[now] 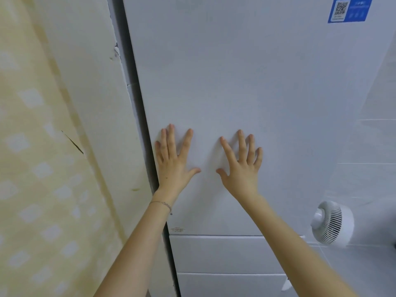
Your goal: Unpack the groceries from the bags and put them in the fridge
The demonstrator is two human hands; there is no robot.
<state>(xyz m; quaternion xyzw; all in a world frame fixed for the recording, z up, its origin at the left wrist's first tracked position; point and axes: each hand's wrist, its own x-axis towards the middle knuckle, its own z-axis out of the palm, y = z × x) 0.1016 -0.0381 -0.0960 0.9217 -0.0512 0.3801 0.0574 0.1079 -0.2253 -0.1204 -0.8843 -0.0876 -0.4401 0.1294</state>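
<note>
The fridge filled the centre and right of the head view as a tall white unit. Its upper door sat closed, with a dark vertical gap along the left edge.

Left hand: laid flat on the upper door, near the door's left edge. The fingers were straight and spread, pointing up the panel. The thumb was angled out to the right. The palm and fingertips appeared to touch the door surface. The hand gripped nothing. A thin bracelet circled the left wrist.

Right hand: laid flat on the same door, just beside the left hand and at about the same height. The fingers were straight and fanned apart. The thumb was angled out to the left, its tip near the left thumb but apart from it. The hand held nothing.

Below the hands, a horizontal seam marked the bottom of the upper door. Two lower door panels sat under that seam, one above the other, both closed.

A blue sticker with a QR code was fixed at the door's upper right. A small white fan stood to the right of the fridge, on pale tiles. A cream panel and yellow patterned wallpaper lay to the left of the fridge.
</note>
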